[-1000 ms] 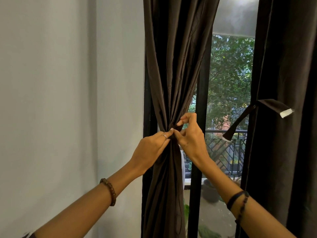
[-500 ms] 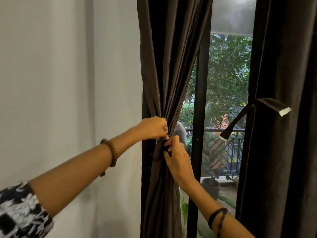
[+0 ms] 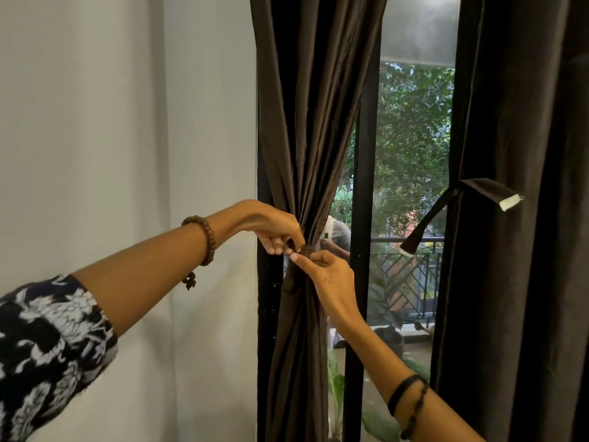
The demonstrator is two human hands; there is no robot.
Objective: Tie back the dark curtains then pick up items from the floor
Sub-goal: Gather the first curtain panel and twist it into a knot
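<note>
Your left sleeve [image 3: 47, 342] is cut off at the left edge, and the tie itself is hard to make out, mostly hidden under your fingers where the left curtain [image 3: 306, 129] is gathered. Your left hand [image 3: 275, 229] reaches in from above, wrist bent down, fingers curled and pinching the dark knot [image 3: 307, 249]. Your right hand [image 3: 326, 277] comes up from below, pinching the same knot. Far right, the other curtain [image 3: 526, 250] hangs loose, its strap [image 3: 478, 188] dangling.

Dark brown gathered curtain [image 3: 306, 122]: top and foot cut off by frame edges. Tie band at its waist: mostly hidden behind fingers [image 3: 280, 247]. Second dark curtain [image 3: 522, 282]: cut off at right edge. Floor: out of view.
</note>
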